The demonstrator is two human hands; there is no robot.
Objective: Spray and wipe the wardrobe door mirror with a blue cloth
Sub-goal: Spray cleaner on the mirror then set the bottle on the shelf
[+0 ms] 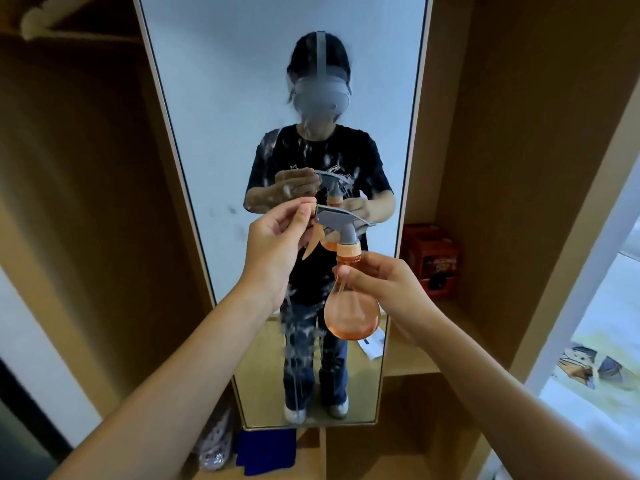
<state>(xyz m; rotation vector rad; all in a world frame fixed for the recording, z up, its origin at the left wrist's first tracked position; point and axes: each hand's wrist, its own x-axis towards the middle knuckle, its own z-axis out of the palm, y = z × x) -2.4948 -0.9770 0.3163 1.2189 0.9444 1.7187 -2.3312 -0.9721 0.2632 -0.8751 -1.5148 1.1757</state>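
Observation:
The tall wardrobe door mirror [221,98] fills the middle of the view, streaked with white spray drips down its centre. In front of it I hold an orange spray bottle [349,313] with a grey trigger head. My right hand [377,282] grips the bottle's neck. My left hand [277,237] pinches the nozzle tip at the front of the grey head. A blue cloth [265,450] lies on the wardrobe floor below the mirror's bottom edge.
Brown wardrobe panels stand on both sides. A red box [431,261] sits on a shelf right of the mirror. A pale patterned item [214,441] lies left of the blue cloth. A hanging rail [38,20] crosses the upper left.

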